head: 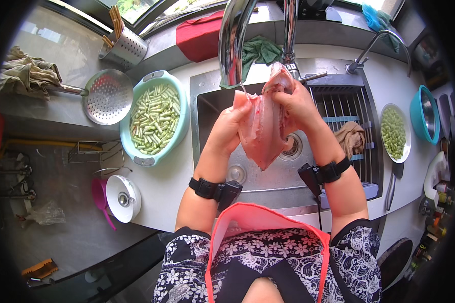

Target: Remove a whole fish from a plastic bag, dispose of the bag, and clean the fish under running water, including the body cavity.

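Both hands hold a piece of pale pink raw meat (pixel 263 128), which looks like a poultry carcass, above the stainless steel sink (pixel 258 189). My left hand (pixel 231 123) grips its left edge, the thumb pressed on the flesh. On the other side, my right hand (pixel 297 104) pinches the upper right part, where a flap curls up. The pointed lower end hangs over the basin, partly in front of the drain strainer (pixel 291 146). A thin stream of water falls from the chrome faucet (pixel 231 49) by the meat's upper left edge.
Left of the sink stands a light-green basin (pixel 185 102) of cut green stems, beside a perforated skimmer (pixel 110 96). A drying rack (pixel 341 102) with a brown cloth (pixel 350 138) fills the sink's right side. Farther right are a plate of green pieces (pixel 393 130), a knife (pixel 392 189) and a turquoise bowl (pixel 421 113).
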The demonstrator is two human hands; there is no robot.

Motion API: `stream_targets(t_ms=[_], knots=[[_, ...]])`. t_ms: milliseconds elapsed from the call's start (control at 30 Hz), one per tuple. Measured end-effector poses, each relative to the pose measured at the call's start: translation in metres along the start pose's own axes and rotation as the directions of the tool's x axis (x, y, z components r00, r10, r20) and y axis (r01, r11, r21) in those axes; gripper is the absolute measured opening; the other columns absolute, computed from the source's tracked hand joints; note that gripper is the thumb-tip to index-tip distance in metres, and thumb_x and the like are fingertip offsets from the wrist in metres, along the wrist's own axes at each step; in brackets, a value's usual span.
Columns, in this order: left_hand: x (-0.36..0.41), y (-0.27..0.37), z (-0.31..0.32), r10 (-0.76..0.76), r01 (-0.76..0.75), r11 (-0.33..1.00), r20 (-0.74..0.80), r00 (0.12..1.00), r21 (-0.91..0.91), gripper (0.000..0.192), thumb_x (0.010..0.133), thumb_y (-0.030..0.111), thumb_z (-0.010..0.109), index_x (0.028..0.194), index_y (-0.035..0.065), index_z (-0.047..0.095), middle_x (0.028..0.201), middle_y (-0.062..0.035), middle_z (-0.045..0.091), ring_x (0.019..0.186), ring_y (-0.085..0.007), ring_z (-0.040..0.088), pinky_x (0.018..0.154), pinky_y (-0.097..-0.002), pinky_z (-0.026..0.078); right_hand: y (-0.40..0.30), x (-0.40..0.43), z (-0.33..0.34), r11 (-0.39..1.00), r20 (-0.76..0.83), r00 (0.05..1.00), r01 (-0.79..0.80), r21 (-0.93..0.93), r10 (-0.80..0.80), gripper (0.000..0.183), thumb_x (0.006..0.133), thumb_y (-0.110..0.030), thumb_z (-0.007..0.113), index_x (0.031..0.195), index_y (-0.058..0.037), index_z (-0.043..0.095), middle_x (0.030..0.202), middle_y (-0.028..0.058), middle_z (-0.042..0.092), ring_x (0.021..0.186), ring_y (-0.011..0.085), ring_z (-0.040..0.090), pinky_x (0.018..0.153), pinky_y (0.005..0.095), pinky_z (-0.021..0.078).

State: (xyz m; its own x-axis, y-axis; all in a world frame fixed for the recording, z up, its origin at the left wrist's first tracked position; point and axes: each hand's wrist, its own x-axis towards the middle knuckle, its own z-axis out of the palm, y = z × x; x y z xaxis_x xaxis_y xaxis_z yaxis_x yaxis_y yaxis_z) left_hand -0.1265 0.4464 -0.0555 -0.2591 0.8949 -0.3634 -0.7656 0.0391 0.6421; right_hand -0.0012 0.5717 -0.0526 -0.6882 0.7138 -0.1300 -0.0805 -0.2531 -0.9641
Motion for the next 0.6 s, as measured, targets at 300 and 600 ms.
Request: stream_targets(t_ms=[300, 600], knots=[[0.008, -0.003, 0.005, 0.136, -0.120, 0.980, -0.089, 0.987, 0.157, 0.015, 0.086, 0.012, 0.057, 0.097, 0.0017, 0.056, 0.092, -0.0049, 0.060, 0.082, -0.0121, 0.058, 0.075, -0.0261, 0.048, 0.005, -0.002, -0.001, 0.997, -0.016, 1.000, -0.002, -0.073, 0.001, 0.021, 0.069, -0.003, 0.054, 0.090, -0.0023, 0.059, 0.081, 0.0030, 0.058, 0.072, 0.0101, 0.055, 0.066, 0.0252, 0.0460], [0.012, -0.002, 0.003, 0.269, -0.214, 0.908, -0.110, 0.957, 0.361, 0.018, 0.081, 0.009, 0.063, 0.095, -0.0002, 0.057, 0.082, -0.0046, 0.060, 0.062, -0.0070, 0.052, 0.057, -0.0207, 0.045, 0.014, -0.002, 0.005, 0.977, -0.098, 0.993, 0.043, -0.209, -0.065, 0.021, 0.070, -0.002, 0.052, 0.090, -0.0030, 0.058, 0.082, 0.0026, 0.058, 0.071, 0.0090, 0.054, 0.066, 0.0240, 0.0453]])
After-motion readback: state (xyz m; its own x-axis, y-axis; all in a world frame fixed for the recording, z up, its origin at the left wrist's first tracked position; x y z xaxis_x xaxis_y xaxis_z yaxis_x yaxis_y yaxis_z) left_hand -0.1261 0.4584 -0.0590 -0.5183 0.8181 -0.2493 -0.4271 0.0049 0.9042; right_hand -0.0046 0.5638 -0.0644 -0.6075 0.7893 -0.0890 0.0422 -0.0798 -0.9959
